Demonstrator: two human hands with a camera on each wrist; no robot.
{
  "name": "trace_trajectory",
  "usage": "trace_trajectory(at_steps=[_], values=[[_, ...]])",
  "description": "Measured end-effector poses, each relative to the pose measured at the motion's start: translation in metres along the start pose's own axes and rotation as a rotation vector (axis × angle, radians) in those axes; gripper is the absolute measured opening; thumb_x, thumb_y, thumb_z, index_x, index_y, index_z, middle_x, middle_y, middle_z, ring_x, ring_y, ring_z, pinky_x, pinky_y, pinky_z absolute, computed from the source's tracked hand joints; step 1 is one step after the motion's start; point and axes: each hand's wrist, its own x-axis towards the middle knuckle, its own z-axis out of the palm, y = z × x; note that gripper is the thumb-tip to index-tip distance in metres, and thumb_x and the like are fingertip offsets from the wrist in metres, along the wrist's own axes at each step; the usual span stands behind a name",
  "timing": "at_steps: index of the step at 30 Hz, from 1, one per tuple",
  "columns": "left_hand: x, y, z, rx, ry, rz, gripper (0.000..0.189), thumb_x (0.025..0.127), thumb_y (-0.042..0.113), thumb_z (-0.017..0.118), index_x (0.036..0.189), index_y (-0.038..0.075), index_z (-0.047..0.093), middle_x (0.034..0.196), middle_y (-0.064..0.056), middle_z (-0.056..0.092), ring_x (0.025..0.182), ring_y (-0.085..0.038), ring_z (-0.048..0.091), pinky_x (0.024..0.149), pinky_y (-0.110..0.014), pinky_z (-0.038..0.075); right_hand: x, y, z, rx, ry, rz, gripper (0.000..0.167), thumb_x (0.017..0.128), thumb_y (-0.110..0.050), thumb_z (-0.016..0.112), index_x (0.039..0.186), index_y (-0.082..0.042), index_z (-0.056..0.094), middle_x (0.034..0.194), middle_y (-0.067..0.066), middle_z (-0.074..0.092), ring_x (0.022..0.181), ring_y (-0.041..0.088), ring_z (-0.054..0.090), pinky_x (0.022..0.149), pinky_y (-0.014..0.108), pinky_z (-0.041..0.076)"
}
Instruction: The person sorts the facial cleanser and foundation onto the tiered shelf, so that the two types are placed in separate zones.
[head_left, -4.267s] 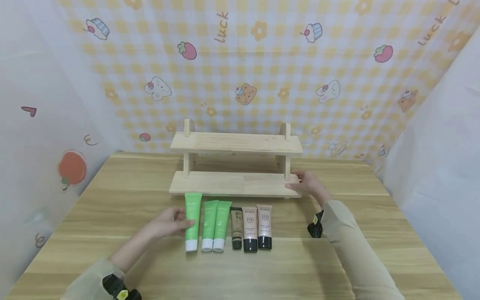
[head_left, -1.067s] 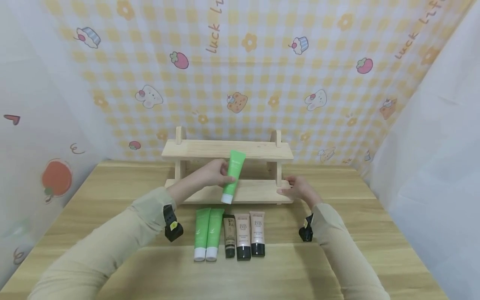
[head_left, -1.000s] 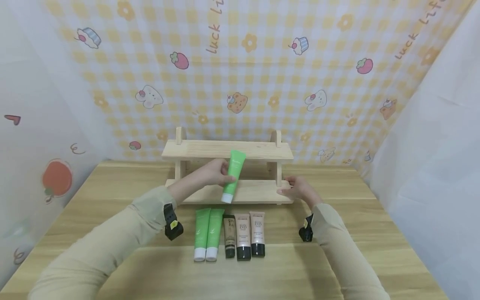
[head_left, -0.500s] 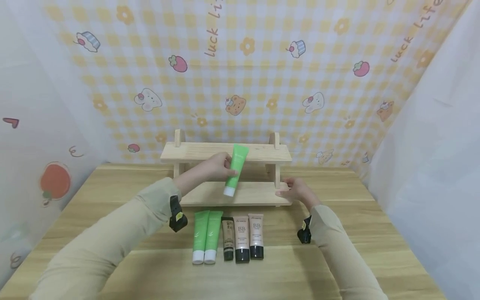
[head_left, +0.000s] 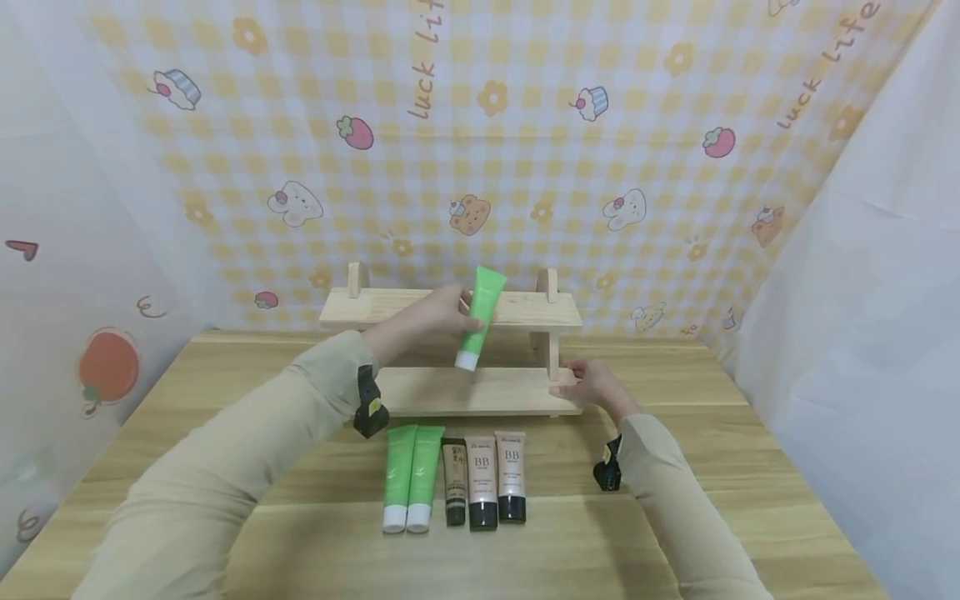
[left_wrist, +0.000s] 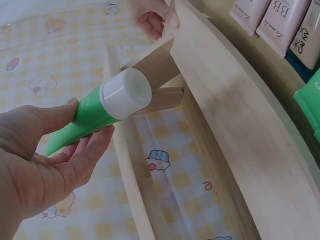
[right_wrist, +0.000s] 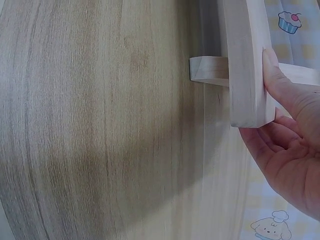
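Placing seems the step in hand: the left grip (head_left: 441,312) pinches a green tube (head_left: 483,312), tilted cap-down before the upper shelf (head_left: 534,308), and the next move likely calls for setting it there, the right grip (head_left: 597,386) clasping the end of the lower shelf (head_left: 465,392).

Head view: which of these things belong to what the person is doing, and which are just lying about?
In use, it seems:
green tube, in the left hand
wooden shelf, held by the right hand

Lying on the table, untouched just now:
two green tubes
brown tube
two pink BB tubes
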Motion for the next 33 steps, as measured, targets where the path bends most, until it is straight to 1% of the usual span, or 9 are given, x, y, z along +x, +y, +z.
trace_trajectory(at_steps=[5,8,12,16,21,23,28,33], values=[[0.008,0.008,-0.003,0.010,0.013,-0.011,0.048,0.085,0.015,0.063,0.123,-0.004,0.041,0.111,-0.018,0.055,0.094,-0.028,0.061,0.079,-0.032,0.055,-0.001,0.001,-0.001,0.008,0.013,-0.009,0.069,0.077,-0.031,0.072,0.130,0.004,0.044,0.132,0.027,0.045,0.123,0.041,0.043,0.105,0.048,0.037],[0.012,0.013,-0.004,-0.007,0.033,-0.008,0.050,0.085,0.016,0.063,0.125,-0.004,0.040,0.114,-0.018,0.055,0.098,-0.030,0.060,0.083,-0.033,0.054,-0.002,0.001,-0.001,0.019,0.012,-0.006,0.069,0.077,-0.030,0.072,0.130,0.004,0.043,0.133,0.028,0.045,0.123,0.042,0.043,0.105,0.048,0.037],[0.019,0.016,-0.004,-0.062,0.063,0.020,0.052,0.086,0.014,0.061,0.128,-0.005,0.038,0.117,-0.020,0.053,0.104,-0.030,0.057,0.089,-0.034,0.052,-0.002,0.001,0.000,0.038,0.013,0.004,0.070,0.077,-0.030,0.072,0.131,0.003,0.043,0.134,0.027,0.044,0.124,0.041,0.042,0.105,0.048,0.037],[0.027,0.014,-0.002,-0.138,0.095,0.047,0.053,0.087,0.013,0.061,0.130,-0.004,0.036,0.117,-0.019,0.054,0.107,-0.030,0.056,0.091,-0.035,0.051,-0.003,0.001,0.001,0.033,0.029,0.005,0.066,0.077,-0.029,0.073,0.129,0.002,0.046,0.131,0.026,0.047,0.121,0.040,0.046,0.103,0.047,0.039],[0.037,0.009,0.002,-0.221,0.168,0.083,0.052,0.087,0.012,0.060,0.130,-0.002,0.036,0.118,-0.018,0.053,0.108,-0.030,0.054,0.092,-0.037,0.050,-0.003,0.001,0.004,0.003,0.046,-0.001,0.064,0.077,-0.029,0.072,0.128,0.002,0.047,0.128,0.025,0.051,0.118,0.039,0.049,0.101,0.046,0.042],[0.041,0.009,0.003,-0.234,0.197,0.090,0.053,0.087,0.013,0.060,0.132,0.001,0.034,0.119,-0.017,0.051,0.110,-0.029,0.052,0.093,-0.038,0.049,-0.003,0.001,0.004,0.004,0.048,0.002,0.065,0.077,-0.029,0.072,0.128,0.002,0.047,0.129,0.026,0.050,0.119,0.039,0.048,0.101,0.046,0.042],[0.053,0.008,0.008,-0.266,0.261,0.149,0.054,0.088,0.011,0.059,0.134,0.001,0.032,0.122,-0.017,0.049,0.111,-0.029,0.051,0.095,-0.037,0.048,-0.003,0.000,0.004,0.017,0.052,0.015,0.065,0.077,-0.028,0.073,0.129,0.002,0.047,0.129,0.026,0.049,0.121,0.039,0.047,0.103,0.046,0.040],[0.067,0.008,0.022,-0.305,0.327,0.246,0.049,0.088,0.008,0.057,0.132,0.001,0.035,0.117,-0.016,0.051,0.106,-0.028,0.053,0.091,-0.035,0.050,-0.003,0.003,0.004,0.026,0.058,0.009,0.063,0.076,-0.027,0.073,0.126,0.002,0.049,0.128,0.025,0.051,0.119,0.039,0.048,0.101,0.047,0.041]])
